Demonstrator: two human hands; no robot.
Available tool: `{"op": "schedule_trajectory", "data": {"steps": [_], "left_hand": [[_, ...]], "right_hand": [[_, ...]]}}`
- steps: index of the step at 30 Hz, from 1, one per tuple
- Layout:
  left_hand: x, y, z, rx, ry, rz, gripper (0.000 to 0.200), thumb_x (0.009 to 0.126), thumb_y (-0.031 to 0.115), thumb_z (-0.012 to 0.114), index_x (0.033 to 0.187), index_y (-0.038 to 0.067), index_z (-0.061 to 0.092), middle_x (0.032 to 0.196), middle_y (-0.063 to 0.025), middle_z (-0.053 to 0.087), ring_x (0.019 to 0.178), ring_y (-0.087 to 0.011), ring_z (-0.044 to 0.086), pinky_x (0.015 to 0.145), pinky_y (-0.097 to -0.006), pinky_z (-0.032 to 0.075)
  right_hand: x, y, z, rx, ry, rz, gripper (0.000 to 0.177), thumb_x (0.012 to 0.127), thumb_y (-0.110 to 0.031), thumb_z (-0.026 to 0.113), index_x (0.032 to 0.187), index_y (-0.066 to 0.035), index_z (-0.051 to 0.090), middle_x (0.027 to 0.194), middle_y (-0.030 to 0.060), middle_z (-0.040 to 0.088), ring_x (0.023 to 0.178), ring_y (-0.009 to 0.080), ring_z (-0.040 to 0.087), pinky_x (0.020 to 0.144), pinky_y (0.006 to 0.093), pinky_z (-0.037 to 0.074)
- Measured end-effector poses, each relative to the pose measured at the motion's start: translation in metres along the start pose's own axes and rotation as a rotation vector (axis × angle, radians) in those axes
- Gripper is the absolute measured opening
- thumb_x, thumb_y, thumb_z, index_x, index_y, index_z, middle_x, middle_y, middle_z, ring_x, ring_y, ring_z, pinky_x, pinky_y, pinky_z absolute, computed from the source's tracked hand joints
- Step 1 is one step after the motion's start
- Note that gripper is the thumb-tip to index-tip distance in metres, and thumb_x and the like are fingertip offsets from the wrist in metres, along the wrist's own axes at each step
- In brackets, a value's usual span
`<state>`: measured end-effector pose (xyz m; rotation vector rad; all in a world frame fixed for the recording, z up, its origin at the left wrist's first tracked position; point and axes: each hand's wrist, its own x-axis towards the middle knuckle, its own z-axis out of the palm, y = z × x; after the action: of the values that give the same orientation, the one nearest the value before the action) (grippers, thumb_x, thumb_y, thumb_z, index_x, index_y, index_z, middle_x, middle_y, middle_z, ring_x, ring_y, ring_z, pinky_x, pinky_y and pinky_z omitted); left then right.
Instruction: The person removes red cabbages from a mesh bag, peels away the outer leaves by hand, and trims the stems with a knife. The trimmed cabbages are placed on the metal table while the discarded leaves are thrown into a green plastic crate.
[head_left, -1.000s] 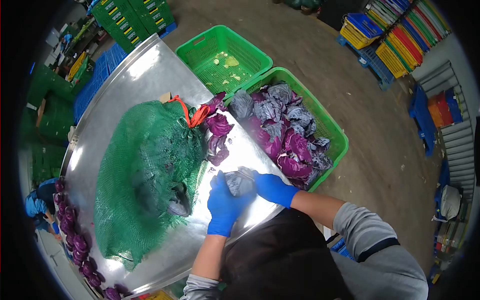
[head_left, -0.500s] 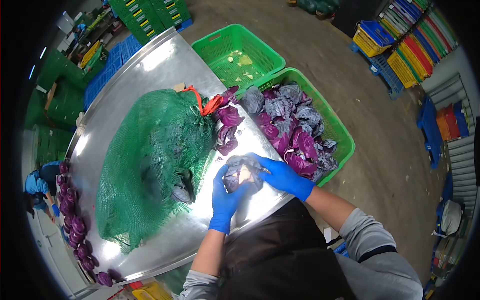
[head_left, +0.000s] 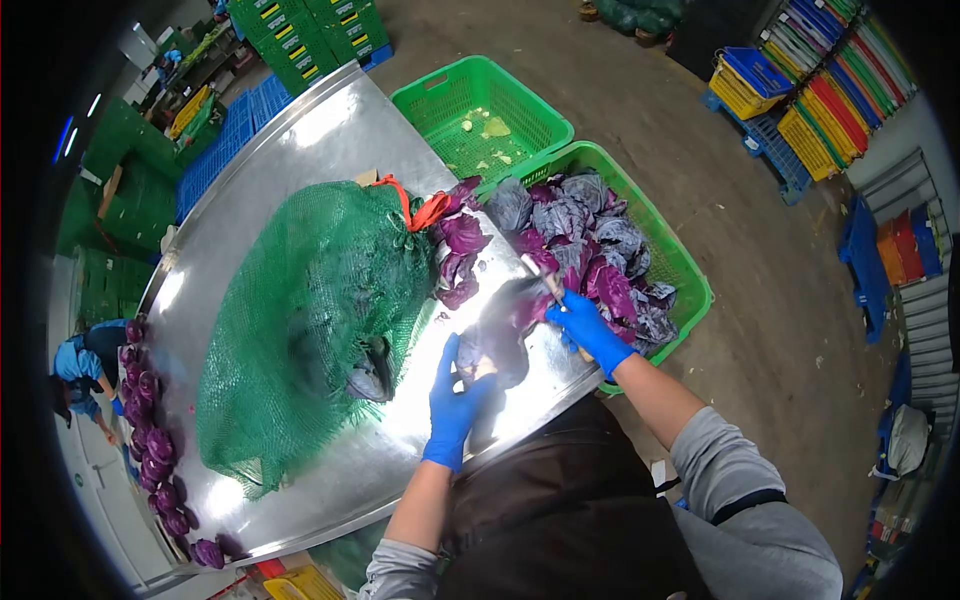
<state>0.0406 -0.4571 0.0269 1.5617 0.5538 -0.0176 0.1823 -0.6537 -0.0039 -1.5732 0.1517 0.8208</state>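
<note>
My left hand (head_left: 455, 405), in a blue glove, is curled around a red cabbage (head_left: 497, 352) on the metal table (head_left: 400, 140). The cabbage is smeared by motion, and a pale patch shows on its near side. To its right, my gloved right hand (head_left: 588, 330) is closed on a knife (head_left: 543, 276), with the blade pointing up and away from me. A blurred purple leaf area lies between the cabbage and this hand. Left of my hands rests a green mesh sack (head_left: 290, 330) with an orange-red tie; a dark cabbage (head_left: 368, 375) shows at its mouth.
A green crate (head_left: 690, 285) full of cabbage leaves stands beside the table at right, with another green crate (head_left: 560, 125) holding scraps behind it. Loose purple leaves (head_left: 462, 235) lie near the sack. Trimmed cabbages (head_left: 155, 455) line the far-left edge, where a co-worker (head_left: 80, 365) bends.
My right hand has moved off the cabbage toward the right, and the knife now shows in it. My left hand stays on the cabbage, which is now blurred.
</note>
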Motion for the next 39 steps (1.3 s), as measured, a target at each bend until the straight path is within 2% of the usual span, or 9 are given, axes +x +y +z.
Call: {"op": "schedule_trajectory", "data": {"steps": [18,22,25,27,30,31,34,38,39], "left_hand": [[0.091,-0.008,0.071,0.167,0.025,0.116,0.093,0.064,0.025,0.081,0.135,0.002,0.025,0.123,-0.0179,0.041,0.107,-0.0270,0.047,0.094,-0.0345,0.040],[0.077,0.017,0.049,-0.127,0.025,0.112,0.090,0.063,0.013,0.080,0.135,0.006,0.028,0.117,-0.0162,0.047,0.097,-0.0253,0.056,0.075,-0.0311,0.052],[0.060,0.021,0.021,-0.118,-0.185,0.163,0.098,0.054,0.012,0.081,0.137,0.002,0.031,0.127,-0.0119,0.045,0.115,-0.0219,0.046,0.099,-0.0323,0.037],[0.057,0.017,0.021,0.153,-0.215,0.242,0.100,0.053,0.013,0.081,0.138,0.002,0.028,0.128,-0.0121,0.043,0.117,-0.0223,0.044,0.100,-0.0328,0.036],[0.049,0.020,0.029,0.444,-0.286,0.337,0.094,0.063,0.030,0.080,0.135,0.000,0.028,0.123,-0.0155,0.044,0.111,-0.0268,0.048,0.092,-0.0337,0.042],[0.038,0.037,0.037,0.472,-0.263,0.302,0.095,0.063,0.032,0.080,0.135,0.000,0.027,0.121,-0.0166,0.044,0.109,-0.0272,0.048,0.092,-0.0352,0.042],[0.040,0.009,0.038,0.703,-0.061,0.382,0.096,0.064,0.035,0.079,0.133,-0.004,0.025,0.117,-0.0196,0.044,0.105,-0.0288,0.049,0.090,-0.0383,0.042],[0.032,0.038,0.057,0.274,-0.210,0.193,0.092,0.072,0.040,0.071,0.131,-0.012,0.023,0.116,-0.0234,0.046,0.107,-0.0353,0.049,0.094,-0.0395,0.040],[0.033,0.023,0.059,0.497,-0.033,0.306,0.087,0.070,0.039,0.075,0.127,-0.008,0.030,0.110,-0.0177,0.050,0.100,-0.0280,0.050,0.090,-0.0358,0.042]], "right_hand": [[0.037,0.038,-0.039,-0.538,0.394,-0.521,0.051,0.081,-0.027,0.061,0.128,-0.009,0.049,0.077,0.0118,0.061,0.066,0.0193,0.056,0.062,0.0369,0.046],[0.043,0.056,-0.109,-0.231,0.505,-0.153,0.030,0.081,-0.022,0.057,0.105,-0.004,0.058,0.081,0.0170,0.064,0.068,0.0243,0.062,0.062,0.0384,0.048],[0.031,0.056,-0.135,-0.756,0.628,-0.286,0.029,0.081,-0.022,0.055,0.103,-0.004,0.059,0.089,0.0229,0.063,0.072,0.0318,0.064,0.064,0.0428,0.049],[-0.006,-0.004,-0.090,-1.135,0.328,-0.104,0.029,0.080,-0.023,0.056,0.101,-0.003,0.060,0.094,0.0258,0.061,0.081,0.0359,0.062,0.069,0.0453,0.049],[-0.015,-0.005,-0.012,-0.646,0.089,-0.618,0.034,0.089,-0.022,0.054,0.118,-0.004,0.053,0.097,0.0135,0.061,0.084,0.0239,0.060,0.075,0.0331,0.048],[-0.014,-0.005,0.005,-0.606,-0.039,-0.529,0.044,0.087,-0.026,0.060,0.124,-0.004,0.051,0.116,0.0178,0.059,0.103,0.0225,0.059,0.084,0.0319,0.046],[-0.012,-0.007,0.015,-0.524,-0.200,-0.593,0.046,0.088,-0.027,0.058,0.128,-0.009,0.046,0.120,0.0133,0.056,0.097,0.0298,0.061,0.082,0.0357,0.048],[-0.038,-0.036,0.029,-0.935,-0.087,-0.509,0.047,0.085,-0.026,0.058,0.129,-0.015,0.045,0.116,0.0104,0.057,0.092,0.0319,0.061,0.077,0.0379,0.051],[-0.020,-0.023,0.027,-1.019,-0.094,-0.775,0.048,0.083,-0.027,0.058,0.129,-0.018,0.046,0.116,0.0095,0.057,0.091,0.0307,0.062,0.075,0.0380,0.051]]}}
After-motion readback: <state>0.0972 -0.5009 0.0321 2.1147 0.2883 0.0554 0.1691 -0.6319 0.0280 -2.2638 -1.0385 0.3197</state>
